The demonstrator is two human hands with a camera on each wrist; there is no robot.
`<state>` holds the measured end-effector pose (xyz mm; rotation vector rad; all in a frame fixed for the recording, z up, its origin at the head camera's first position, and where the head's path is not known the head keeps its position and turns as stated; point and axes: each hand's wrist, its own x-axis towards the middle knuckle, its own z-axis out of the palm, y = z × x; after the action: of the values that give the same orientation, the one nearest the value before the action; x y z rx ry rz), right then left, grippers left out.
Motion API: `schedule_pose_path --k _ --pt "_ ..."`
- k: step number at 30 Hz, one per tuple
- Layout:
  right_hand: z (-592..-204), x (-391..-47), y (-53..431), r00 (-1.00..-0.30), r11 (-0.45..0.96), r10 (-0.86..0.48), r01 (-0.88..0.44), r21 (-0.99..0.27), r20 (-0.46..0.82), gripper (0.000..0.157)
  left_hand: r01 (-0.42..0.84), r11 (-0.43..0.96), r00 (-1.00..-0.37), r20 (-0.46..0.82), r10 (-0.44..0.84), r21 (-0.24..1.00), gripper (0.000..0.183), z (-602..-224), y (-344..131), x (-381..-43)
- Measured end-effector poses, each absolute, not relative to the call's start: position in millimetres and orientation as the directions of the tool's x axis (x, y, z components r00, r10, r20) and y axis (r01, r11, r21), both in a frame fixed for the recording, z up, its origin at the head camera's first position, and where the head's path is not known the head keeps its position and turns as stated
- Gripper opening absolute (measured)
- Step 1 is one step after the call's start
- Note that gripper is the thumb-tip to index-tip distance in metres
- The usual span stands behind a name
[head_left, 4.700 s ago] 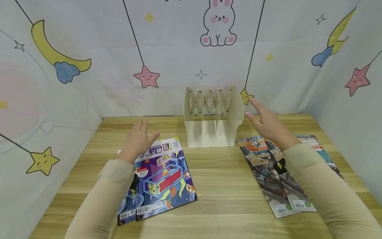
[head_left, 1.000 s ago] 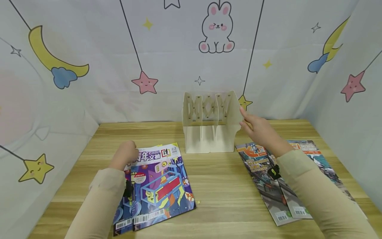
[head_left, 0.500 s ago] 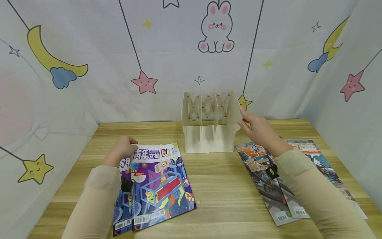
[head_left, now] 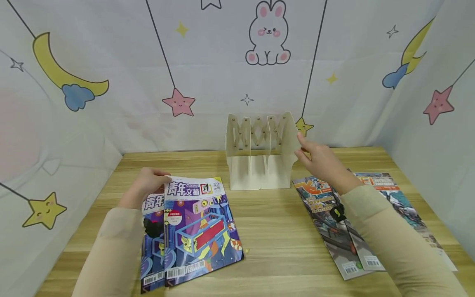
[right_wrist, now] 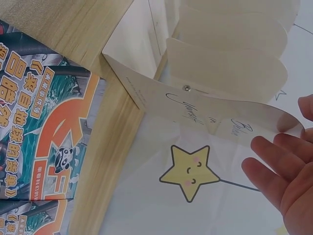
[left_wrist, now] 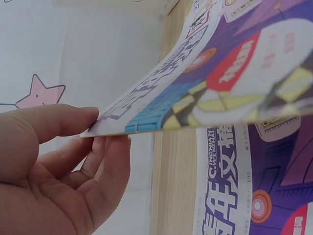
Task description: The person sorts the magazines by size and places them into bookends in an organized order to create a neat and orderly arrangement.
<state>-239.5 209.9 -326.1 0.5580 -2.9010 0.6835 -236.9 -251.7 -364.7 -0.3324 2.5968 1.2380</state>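
Observation:
In the head view my left hand (head_left: 148, 181) is at the top left corner of a purple magazine (head_left: 202, 235). Thumb and fingers pinch that corner, which is bent up off the magazine beneath in the left wrist view. A second purple magazine (head_left: 153, 247) lies partly under it. My right hand (head_left: 324, 165) is at the right side panel of a cream-coloured expanding book rack (head_left: 259, 177). Its fairly straight fingers (right_wrist: 274, 156) touch or almost touch the panel's outer face near the edge; firm contact cannot be made out.
Several overlapping magazines with a panda on the cover, including a front one (head_left: 319, 206), lie under my right forearm. Another magazine (head_left: 404, 202) shows farther right. All rest on a wooden table (head_left: 274, 247) enclosed by a printed white curtain (head_left: 208, 66).
The left hand has gone from open above the purple magazines to pinching the top one's corner, now raised slightly. My right hand has come to the rack's side panel and stays there.

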Motion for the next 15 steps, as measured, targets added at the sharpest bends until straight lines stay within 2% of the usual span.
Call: schedule_pose_path --k 5,15 --pt "-326 -240 210 -0.925 0.832 -0.327 -0.380 -0.405 0.195 0.061 -0.333 0.569 -0.936 -0.338 -0.101 0.752 0.043 -358 -249 -232" --pt "-324 -239 210 -0.926 0.848 -0.332 -0.377 -0.374 0.180 0.062 -0.295 0.540 -0.944 -0.330 -0.033 0.788 0.040 -353 -249 -230"
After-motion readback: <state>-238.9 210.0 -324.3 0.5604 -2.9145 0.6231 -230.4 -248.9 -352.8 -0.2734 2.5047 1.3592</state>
